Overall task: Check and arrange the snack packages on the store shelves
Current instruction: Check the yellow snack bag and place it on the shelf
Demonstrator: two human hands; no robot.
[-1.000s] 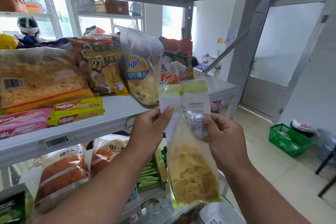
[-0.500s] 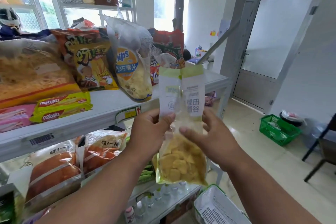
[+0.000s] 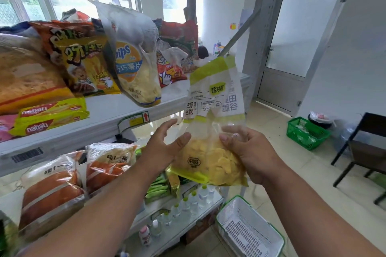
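While I hold the clear plastic bag of yellow crisps with the lime-green and white header [image 3: 211,131] in front of the white shelf [image 3: 117,108], my right hand [image 3: 248,152] keeps its grip curled round the bag's right side at the level of the crisps. My left hand [image 3: 165,146] has let go of the header it was pinching a moment ago; its grip is now spread, fingers fairly straight, thumb just touching the bag's left edge. The bag has dropped lower and tilted, its top leaning right. I judge the label check to be finishing, so the next step is probably to place the bag on the shelf near the clear Chips bag [image 3: 133,69] that overhangs the shelf edge.
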